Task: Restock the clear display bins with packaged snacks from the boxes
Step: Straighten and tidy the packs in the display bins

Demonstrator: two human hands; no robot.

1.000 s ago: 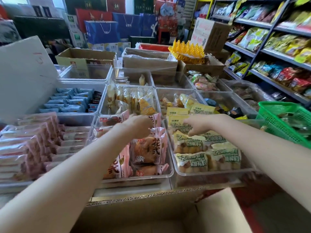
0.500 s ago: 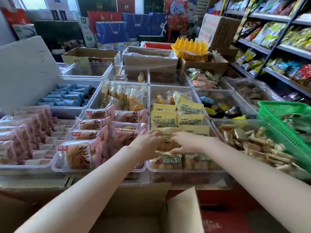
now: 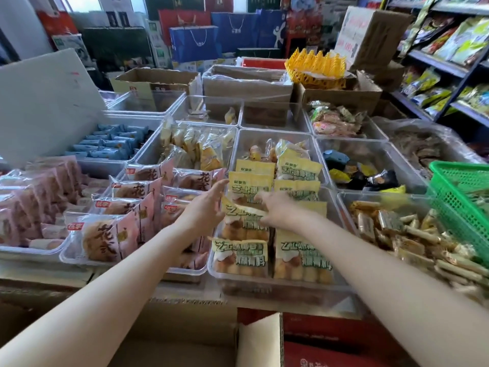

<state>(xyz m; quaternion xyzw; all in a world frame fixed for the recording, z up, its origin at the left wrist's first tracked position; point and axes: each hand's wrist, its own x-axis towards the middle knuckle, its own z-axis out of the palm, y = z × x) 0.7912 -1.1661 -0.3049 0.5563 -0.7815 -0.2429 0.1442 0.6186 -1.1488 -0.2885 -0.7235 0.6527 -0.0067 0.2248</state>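
Left hand (image 3: pixel 209 207) spread beside yellow snack pack (image 3: pixel 244 221) | right hand (image 3: pixel 277 210) pinching its top edge | pack light, soft, slippery (grip the seam, probably).

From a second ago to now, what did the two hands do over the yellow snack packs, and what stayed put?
Both hands drew back toward the person along the bin of yellow packs. The left hand, a fist over the pink packs a second ago, now has straight fingers against a tilted yellow pack. The right hand rests on that pack's other side. The other bins and the green basket look unchanged.
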